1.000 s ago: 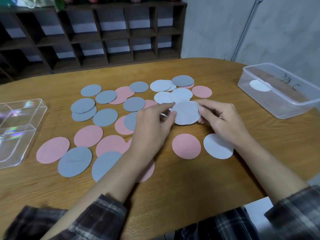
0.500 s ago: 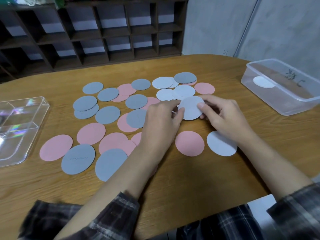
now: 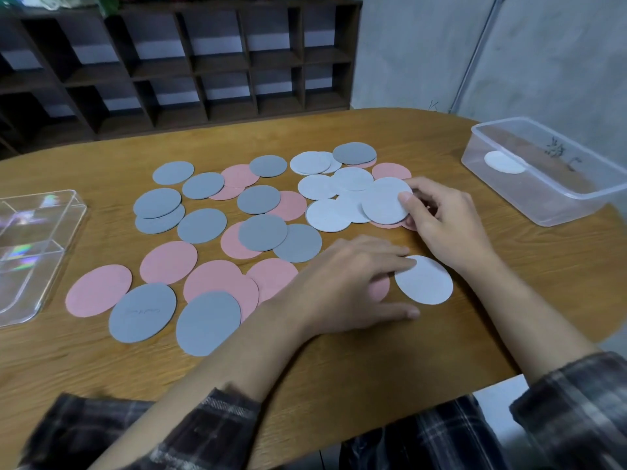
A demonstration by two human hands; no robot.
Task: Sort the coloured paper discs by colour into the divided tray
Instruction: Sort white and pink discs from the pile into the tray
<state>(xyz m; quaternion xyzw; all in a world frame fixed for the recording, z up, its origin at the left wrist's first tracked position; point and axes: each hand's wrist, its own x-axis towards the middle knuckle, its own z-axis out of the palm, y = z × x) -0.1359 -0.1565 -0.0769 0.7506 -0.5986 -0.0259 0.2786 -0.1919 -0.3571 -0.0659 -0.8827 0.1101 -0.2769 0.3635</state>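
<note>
Several pink, grey and white paper discs lie scattered across the wooden table (image 3: 339, 374). My right hand (image 3: 444, 222) pinches a white disc (image 3: 385, 200) by its right edge, above a cluster of white discs (image 3: 327, 215). My left hand (image 3: 353, 283) lies flat with straight fingers, fingertips touching the left edge of a lone white disc (image 3: 425, 281) and covering a pink disc (image 3: 380, 288). The clear divided tray (image 3: 30, 245) stands at the table's left edge, apart from both hands.
A clear plastic box (image 3: 543, 195) holding one white disc (image 3: 504, 162) stands at the right, near the table edge. A dark wooden shelf unit (image 3: 190, 62) runs along the back wall. Grey discs (image 3: 142, 312) and pink discs (image 3: 98, 290) lie near the front left.
My left hand let go of the white disc and moved down and right onto the lone white disc. My right hand keeps the held disc.
</note>
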